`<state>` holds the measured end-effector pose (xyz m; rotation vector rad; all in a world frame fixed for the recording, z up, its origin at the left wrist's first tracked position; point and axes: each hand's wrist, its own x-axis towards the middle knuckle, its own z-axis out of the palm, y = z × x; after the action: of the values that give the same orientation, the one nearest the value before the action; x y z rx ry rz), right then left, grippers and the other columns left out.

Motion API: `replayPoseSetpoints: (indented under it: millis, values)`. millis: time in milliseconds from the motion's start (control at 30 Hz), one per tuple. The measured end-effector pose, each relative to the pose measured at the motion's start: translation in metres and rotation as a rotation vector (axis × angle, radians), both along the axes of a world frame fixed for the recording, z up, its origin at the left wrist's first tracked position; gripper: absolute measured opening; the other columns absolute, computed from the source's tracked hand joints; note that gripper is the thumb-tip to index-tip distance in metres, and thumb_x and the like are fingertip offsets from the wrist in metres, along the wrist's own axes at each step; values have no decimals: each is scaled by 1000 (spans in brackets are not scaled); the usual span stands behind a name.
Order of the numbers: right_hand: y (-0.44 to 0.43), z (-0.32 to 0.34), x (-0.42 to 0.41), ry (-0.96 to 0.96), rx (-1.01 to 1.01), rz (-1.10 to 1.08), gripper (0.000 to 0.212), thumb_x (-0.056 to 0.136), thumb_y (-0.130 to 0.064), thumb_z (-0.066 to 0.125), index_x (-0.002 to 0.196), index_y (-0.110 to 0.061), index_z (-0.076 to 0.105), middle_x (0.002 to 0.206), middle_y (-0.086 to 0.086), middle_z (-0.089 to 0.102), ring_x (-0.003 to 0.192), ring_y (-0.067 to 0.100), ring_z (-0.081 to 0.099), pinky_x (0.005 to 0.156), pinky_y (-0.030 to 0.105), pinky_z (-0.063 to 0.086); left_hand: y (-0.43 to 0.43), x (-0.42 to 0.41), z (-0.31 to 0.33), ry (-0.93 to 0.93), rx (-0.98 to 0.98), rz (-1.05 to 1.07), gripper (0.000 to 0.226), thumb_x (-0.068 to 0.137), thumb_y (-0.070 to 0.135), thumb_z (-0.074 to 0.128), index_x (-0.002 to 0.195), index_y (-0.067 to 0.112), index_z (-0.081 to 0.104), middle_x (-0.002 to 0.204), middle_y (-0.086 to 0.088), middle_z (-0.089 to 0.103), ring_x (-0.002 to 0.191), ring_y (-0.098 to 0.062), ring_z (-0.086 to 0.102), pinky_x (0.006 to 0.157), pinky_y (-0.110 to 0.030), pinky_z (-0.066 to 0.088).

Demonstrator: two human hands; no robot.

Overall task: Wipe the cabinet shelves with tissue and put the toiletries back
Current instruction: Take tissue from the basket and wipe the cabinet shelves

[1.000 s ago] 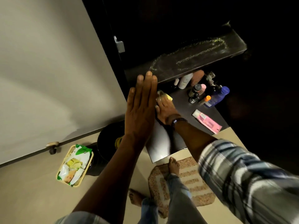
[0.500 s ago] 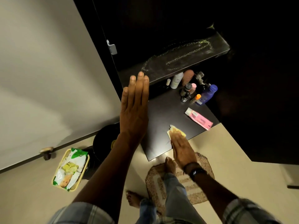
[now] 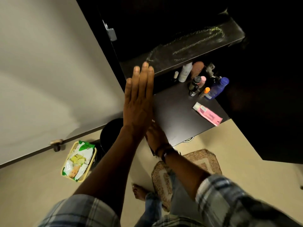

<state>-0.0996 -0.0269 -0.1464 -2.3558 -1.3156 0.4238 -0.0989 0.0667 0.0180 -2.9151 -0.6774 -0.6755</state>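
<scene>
Lower shelf [image 3: 177,115] taken as landmark. Left hand [image 3: 139,102] raised flat over its left edge, fingers straight and together, holding nothing. Right hand [image 3: 155,133] low at the front-left corner, mostly hidden behind the left forearm; whether clenched on tissue cannot be told, and no tissue shows.

Toiletries crowded at the back right: white bottle [image 3: 185,72], blue bottle [image 3: 217,88], small orange-capped bottle [image 3: 205,92], dark dropper bottles [image 3: 194,84]; pink tube [image 3: 208,114] lying flat near the right front edge.

Probably light plastic, smooth and easily toppled when bunched; best gripped round the body, one at a time. Tube soft, best pinched across the middle.

Open room wide across the centre and left. Upper shelf [image 3: 188,49] overhangs the back, streaked, so low headroom there. Front edge unguarded, bare floor [image 3: 246,145] below.
</scene>
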Motion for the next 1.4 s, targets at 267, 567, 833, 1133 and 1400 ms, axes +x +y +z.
replayPoseSetpoints:
  millis: [267,567,833,1133,1400]
  values:
    - [-116,18,31,116,-164,-362,44,60,14,64,99,-6,72,108,12,67,99,34,62,81,31,56,-5,-5,19,142,-123,-10,87,77,-5,56,149,6,7,158,-14,7,146,-29,0,118,-37,-9]
    - [-74,180,102,-175,457,-356,39,71,12,61,106,-4,68,108,14,68,102,27,60,97,26,39,-19,-16,58,407,-213,-21,99,82,12,57,146,10,-18,156,-13,-17,144,-30,-16,118,-42,-5]
    - [-59,257,211,-283,326,-509,34,84,-2,51,116,-7,62,119,13,62,111,32,56,97,32,42,-14,-22,151,259,102,-143,83,78,16,60,148,5,16,156,-17,13,145,-30,7,119,-44,5]
    - [35,230,69,-332,164,166,47,90,-24,44,130,-1,52,134,17,55,127,27,49,114,32,28,15,-33,175,462,400,-109,58,95,18,13,145,-5,-3,154,-22,-9,136,-31,-22,104,-45,-24]
    - [-4,252,199,-193,154,-73,45,93,-20,39,138,-18,43,144,2,46,133,17,41,110,17,21,23,-28,170,515,419,-102,57,100,19,22,144,-5,-5,155,-23,-8,136,-32,-23,104,-45,-25]
